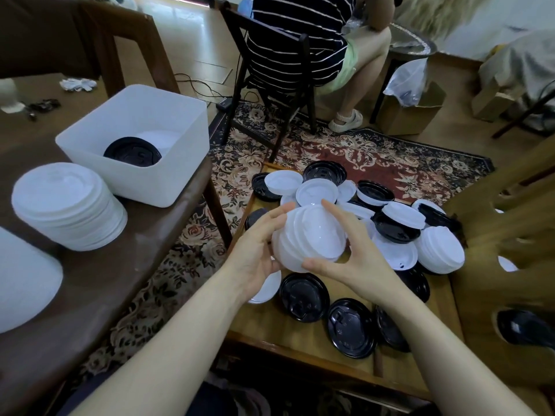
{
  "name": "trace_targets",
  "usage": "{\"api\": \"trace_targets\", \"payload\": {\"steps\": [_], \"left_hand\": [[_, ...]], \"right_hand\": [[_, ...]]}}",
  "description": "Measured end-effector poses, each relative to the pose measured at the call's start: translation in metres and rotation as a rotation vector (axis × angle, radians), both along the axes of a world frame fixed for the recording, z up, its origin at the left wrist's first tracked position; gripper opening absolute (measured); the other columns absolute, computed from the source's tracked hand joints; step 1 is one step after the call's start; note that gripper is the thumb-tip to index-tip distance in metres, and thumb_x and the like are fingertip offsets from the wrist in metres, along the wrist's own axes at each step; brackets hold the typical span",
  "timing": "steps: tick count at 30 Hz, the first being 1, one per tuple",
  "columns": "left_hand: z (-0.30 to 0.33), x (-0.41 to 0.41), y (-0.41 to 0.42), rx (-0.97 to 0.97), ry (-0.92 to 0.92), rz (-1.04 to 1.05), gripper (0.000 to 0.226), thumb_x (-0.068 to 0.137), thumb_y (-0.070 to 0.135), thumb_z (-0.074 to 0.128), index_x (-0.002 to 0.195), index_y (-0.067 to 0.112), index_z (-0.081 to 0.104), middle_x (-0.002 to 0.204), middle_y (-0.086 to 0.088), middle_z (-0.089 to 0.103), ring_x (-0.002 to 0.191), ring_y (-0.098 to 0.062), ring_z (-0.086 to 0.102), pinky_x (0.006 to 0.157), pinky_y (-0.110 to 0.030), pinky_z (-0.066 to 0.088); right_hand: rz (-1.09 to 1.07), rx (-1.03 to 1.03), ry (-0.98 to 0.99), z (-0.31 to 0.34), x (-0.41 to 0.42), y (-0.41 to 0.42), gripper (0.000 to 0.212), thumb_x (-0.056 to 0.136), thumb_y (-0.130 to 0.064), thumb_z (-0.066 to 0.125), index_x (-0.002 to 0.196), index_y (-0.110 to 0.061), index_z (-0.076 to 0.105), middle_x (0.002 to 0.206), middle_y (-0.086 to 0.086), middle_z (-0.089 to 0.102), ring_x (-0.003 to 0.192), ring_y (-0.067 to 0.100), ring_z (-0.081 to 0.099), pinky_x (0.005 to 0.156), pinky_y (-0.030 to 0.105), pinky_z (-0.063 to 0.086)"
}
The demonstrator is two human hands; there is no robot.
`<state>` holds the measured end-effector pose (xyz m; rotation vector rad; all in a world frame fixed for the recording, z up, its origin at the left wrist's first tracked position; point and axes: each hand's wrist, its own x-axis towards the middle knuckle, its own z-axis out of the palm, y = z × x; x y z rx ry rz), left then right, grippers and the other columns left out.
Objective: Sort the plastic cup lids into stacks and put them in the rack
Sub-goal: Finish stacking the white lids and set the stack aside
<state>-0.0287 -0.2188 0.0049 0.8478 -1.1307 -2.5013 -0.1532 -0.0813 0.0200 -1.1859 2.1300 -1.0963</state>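
Both hands hold a short stack of white lids (310, 237) above a low wooden stool (303, 340). My left hand (258, 253) cups the stack's left side, and my right hand (357, 256) grips its right side with the thumb under and the fingers over the top. A jumble of loose black and white lids (399, 226) covers the stool beneath. Three black lids (304, 297) lie flat near its front. On the brown table at the left stands a taller stack of white lids (67, 205). The white plastic bin (168, 124) behind it holds a black lid stack (132, 152).
A person in a striped shirt sits on a dark chair (270, 70) beyond the stool. A patterned rug (360, 151) covers the floor. A wooden chair frame (495, 265) stands right of the stool. A cardboard box with a plastic bag (411, 100) is further back.
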Motion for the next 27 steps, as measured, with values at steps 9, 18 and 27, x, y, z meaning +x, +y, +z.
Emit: {"api": "trace_targets", "payload": {"steps": [9,18,27], "left_hand": [[0.005,-0.001,0.004,-0.082,0.0,-0.075,0.045,0.083,0.04,0.068,0.127,0.032,0.066,0.117,0.007,0.072,0.101,-0.012,0.067,0.081,-0.034,0.053],[0.005,0.0,-0.006,-0.104,0.068,-0.05,0.041,0.088,0.013,0.064,0.125,0.03,0.066,0.1,0.009,0.075,0.086,-0.008,0.07,0.075,-0.031,0.054],[0.008,0.013,-0.035,-0.164,0.052,-0.097,0.057,0.073,0.014,0.075,0.128,0.027,0.065,0.119,-0.001,0.071,0.097,-0.015,0.07,0.074,-0.033,0.06]], "right_hand": [[0.039,0.013,-0.002,-0.002,0.005,-0.003,0.088,0.073,-0.043,0.082,0.142,-0.045,0.028,0.136,-0.034,0.033,0.132,-0.016,0.025,0.095,0.0,0.027],[0.042,-0.069,-0.065,-0.004,0.009,-0.004,0.099,0.068,-0.051,0.077,0.151,-0.036,0.025,0.143,-0.03,0.032,0.138,-0.007,0.026,0.107,0.014,0.03],[0.031,-0.123,-0.133,-0.014,0.018,-0.02,0.095,0.07,-0.042,0.08,0.147,-0.044,0.023,0.144,-0.026,0.035,0.133,-0.008,0.035,0.103,0.01,0.036]]}}
